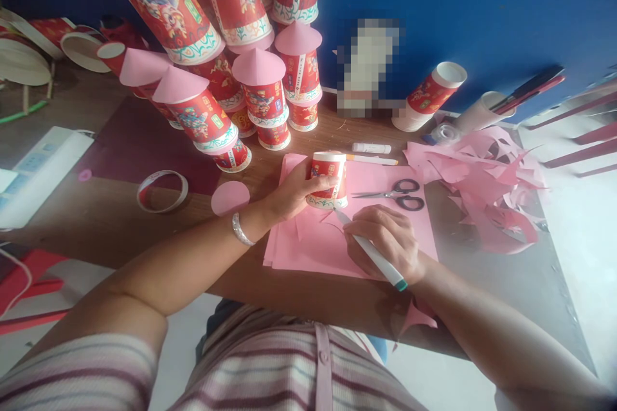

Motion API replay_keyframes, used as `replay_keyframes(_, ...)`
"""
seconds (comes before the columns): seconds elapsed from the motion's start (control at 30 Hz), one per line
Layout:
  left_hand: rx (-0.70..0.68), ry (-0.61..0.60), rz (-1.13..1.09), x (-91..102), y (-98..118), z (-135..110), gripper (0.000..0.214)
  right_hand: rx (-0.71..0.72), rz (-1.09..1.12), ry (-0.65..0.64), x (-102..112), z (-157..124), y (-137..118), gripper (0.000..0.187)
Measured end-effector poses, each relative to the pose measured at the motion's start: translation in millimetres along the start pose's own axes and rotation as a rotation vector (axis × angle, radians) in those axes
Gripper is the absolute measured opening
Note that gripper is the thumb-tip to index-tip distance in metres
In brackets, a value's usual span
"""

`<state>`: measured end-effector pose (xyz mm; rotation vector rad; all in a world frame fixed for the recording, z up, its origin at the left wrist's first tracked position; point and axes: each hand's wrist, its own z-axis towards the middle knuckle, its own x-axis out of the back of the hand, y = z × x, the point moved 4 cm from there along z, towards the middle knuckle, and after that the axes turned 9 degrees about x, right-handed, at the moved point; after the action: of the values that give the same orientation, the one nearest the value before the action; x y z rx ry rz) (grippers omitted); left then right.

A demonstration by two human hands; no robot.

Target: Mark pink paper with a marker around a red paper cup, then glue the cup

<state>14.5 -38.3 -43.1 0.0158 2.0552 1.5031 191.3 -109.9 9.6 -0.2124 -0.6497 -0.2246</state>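
Taking the red-and-white printed paper cup (339,170) as the centre of a clock face, a white-and-red paper ring (184,191) lies well apart at nine, a flat pink paper disc (231,198) nearer on that line, and red paper-cup towers with pink cone roofs (263,99) stand from ten to eleven. The left hand (292,191) comes in at nine, clamped round the cup, which is nearly upright over pink paper sheets (308,250), its green-patterned white band lowest. The white marker with a green end (378,260) points its tip at that band's bottom edge, at six; whether they touch I cannot tell. Its shaft slants towards half past four, and the right hand (388,237), at four, is closed around it, just apart from the cup. Nothing stands between tip and band, though the left fingers cover part of the print above. Dark-handled metal scissors (396,193) lie at three, near the right knuckles; a white glue stick (371,148) at two; tangled pink paper scraps (496,167) farther out at three.
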Motion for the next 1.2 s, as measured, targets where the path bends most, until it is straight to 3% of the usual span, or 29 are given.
replay_keyframes(0.67, 0.005, -0.028, 0.004, -1.8, 1.6, -1.5, 0.038, -0.001, -0.014, -0.011, -1.5, 0.8, 2.2, 0.028)
replay_keyframes(1.2, -0.008, -0.027, -0.021, -1.1, 1.4, -0.1, 0.038, -0.007, -0.054, 0.056, 0.1, 1.4, 2.4, 0.03)
